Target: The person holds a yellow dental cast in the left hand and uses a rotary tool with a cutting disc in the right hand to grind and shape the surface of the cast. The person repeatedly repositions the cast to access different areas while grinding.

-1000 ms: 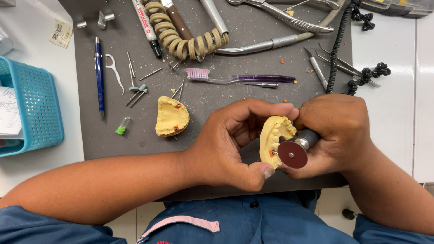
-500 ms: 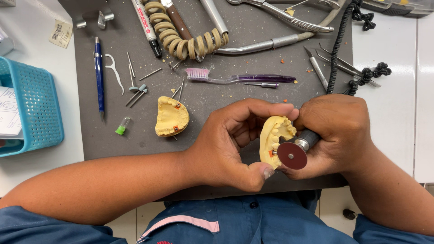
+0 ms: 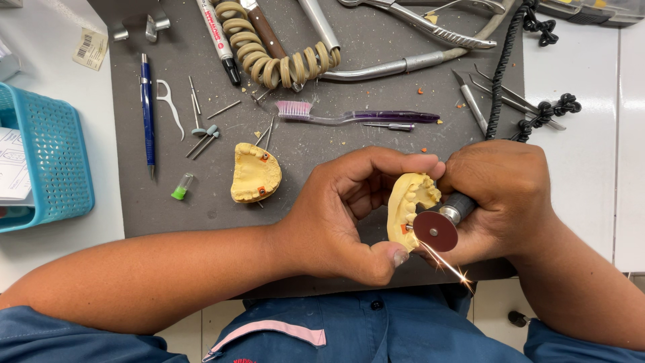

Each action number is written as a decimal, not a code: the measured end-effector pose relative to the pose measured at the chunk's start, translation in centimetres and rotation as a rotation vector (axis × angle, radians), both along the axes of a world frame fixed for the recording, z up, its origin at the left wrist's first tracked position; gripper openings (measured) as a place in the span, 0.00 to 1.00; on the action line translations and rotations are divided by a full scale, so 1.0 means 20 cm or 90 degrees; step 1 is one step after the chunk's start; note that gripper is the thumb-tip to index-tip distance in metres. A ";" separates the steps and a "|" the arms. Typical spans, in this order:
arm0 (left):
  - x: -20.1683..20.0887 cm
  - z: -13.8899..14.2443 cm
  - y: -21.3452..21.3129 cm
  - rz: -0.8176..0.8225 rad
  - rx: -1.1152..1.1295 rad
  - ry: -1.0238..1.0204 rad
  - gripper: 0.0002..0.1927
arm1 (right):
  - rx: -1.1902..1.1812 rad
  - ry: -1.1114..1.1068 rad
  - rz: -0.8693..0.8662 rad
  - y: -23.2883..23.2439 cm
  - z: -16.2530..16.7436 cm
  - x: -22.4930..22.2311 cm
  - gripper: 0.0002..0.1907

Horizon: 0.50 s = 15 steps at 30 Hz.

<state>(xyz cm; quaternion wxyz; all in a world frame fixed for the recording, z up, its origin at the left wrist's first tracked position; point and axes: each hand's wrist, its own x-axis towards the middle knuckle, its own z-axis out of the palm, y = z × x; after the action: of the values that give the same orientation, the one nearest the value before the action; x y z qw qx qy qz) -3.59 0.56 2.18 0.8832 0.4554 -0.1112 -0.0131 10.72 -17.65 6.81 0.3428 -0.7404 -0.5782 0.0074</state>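
Left hand [image 3: 336,215] clamps the cast [image 3: 407,202] between thumb at 6 o'clock and fingers at 12 (palm sideways); right hand [image 3: 504,195], at 3 o'clock, grips the disc tool [image 3: 437,228], sparks flying

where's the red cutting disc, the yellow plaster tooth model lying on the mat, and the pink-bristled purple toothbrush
red round cutting disc [image 3: 435,230], head view, on its flat face
yellow plaster tooth model lying on the grey mat [image 3: 254,173], head view, centre of the cast
pink-bristled clear purple toothbrush [image 3: 376,117], head view, mid handle
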 end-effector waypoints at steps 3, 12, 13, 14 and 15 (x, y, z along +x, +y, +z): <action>0.00 0.00 0.00 -0.002 -0.002 0.000 0.33 | 0.000 -0.003 -0.001 0.00 0.00 0.00 0.24; 0.00 0.00 0.00 -0.001 -0.005 -0.001 0.33 | 0.000 -0.005 0.002 0.00 0.01 0.00 0.22; 0.00 0.00 0.00 0.002 -0.003 -0.002 0.33 | 0.000 -0.007 0.003 0.00 0.01 0.00 0.22; 0.00 0.00 0.00 0.004 -0.001 -0.002 0.33 | 0.001 -0.007 0.004 0.00 0.01 0.00 0.22; 0.00 0.00 0.00 0.007 0.004 -0.002 0.33 | 0.002 -0.007 0.005 0.00 0.00 0.00 0.21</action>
<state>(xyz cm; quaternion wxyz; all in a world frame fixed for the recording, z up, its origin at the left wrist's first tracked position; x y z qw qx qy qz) -3.54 0.50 2.08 0.8818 0.4585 -0.1102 -0.0078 10.79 -17.72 6.91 0.3410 -0.7373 -0.5832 0.0039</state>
